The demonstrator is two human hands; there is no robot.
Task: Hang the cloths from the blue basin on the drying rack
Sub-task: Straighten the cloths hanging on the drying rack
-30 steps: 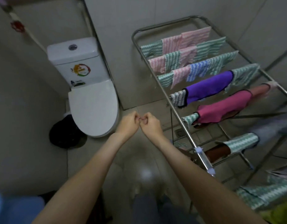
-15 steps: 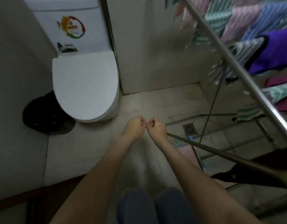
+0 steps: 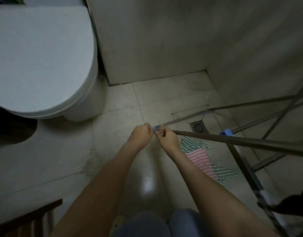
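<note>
Both forearms are pointing fwd & down over the floor [image 3: 123,106], bare, converging so the wrists are nearly meeting at mid-frame. L hand [image 3: 140,134] is curling into a fist, knuckles up, thumb side facing the R hand [image 3: 166,139], which is also balling up w/ fingers tucked under. The two fists are sitting just beside each other, knuckle to knuckle. A small bluish cap [image 3: 156,128] at the end of a low rack [image 3: 250,142] bar is showing betw. them; can't tell if either hand is touching it.

Cloths [image 3: 197,157], striped green & pink, are lying flat on the floor under the rack's dark bar, just right of the R wrist, apart from both hands. Drain [image 3: 198,128] is sitting beyond them. Toilet [image 3: 41,57] is filling the upper left. Knees [image 3: 147,224] in blue are showing at bottom edge.
</note>
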